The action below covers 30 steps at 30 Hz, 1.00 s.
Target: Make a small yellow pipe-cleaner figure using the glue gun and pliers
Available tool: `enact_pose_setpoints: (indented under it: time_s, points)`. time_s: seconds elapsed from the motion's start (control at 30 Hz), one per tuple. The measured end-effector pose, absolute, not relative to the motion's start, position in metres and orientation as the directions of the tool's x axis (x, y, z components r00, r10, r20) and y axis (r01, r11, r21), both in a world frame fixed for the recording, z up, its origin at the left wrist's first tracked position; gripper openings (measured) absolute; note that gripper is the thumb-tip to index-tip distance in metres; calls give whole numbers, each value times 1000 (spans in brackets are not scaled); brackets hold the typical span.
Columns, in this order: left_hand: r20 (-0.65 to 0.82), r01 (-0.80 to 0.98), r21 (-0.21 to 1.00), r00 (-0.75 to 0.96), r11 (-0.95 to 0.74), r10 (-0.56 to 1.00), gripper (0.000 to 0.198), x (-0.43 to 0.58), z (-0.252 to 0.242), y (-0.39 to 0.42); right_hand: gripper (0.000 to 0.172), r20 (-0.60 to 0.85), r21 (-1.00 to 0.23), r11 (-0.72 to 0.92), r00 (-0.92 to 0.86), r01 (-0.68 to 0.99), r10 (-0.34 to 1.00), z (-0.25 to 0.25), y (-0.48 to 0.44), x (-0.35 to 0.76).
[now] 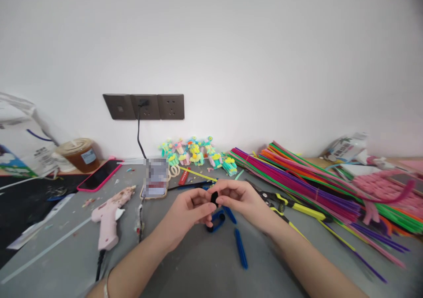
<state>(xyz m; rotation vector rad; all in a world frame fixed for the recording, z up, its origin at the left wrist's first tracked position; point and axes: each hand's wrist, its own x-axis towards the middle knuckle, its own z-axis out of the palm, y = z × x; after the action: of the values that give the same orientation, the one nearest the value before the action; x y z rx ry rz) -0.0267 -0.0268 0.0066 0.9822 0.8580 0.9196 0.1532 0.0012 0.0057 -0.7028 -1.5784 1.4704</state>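
A small black fuzzy piece (214,197) is pinched between the fingertips of both hands above the grey mat. My left hand (194,206) closes on it from the left, and my right hand (237,199) from the right. Just below the fingers lies a bent blue piece with black ends (217,223), partly hidden by my left hand. A straight blue fuzzy piece (241,248) lies nearer to me, and another blue piece (230,215) sits beneath my right hand.
Pliers with yellow handles (297,206) and bundled coloured stems (307,185) lie right. Left are a pink glue gun (109,221), a phone (101,175), a lit phone (155,179) and a drink cup (79,154). Small colourful figures (194,151) stand by the wall.
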Motion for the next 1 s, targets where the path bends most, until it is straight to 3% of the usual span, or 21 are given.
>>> enact_pose_setpoints:
  time_s: [0.23,0.5,1.0]
  points:
    - [-156,-136,968,345,213,926,34,-31,4,-25,25,169,-984,175,-479,-33,861,10,1,160]
    - [-153,-130,967,389,219,908,34,-31,4,-27,25,101,-995,95,-489,-36,866,8,2,158]
    - [-78,-62,991,429,116,900,37,-30,1,-26,30,115,-992,130,-500,-4,858,11,-1,156]
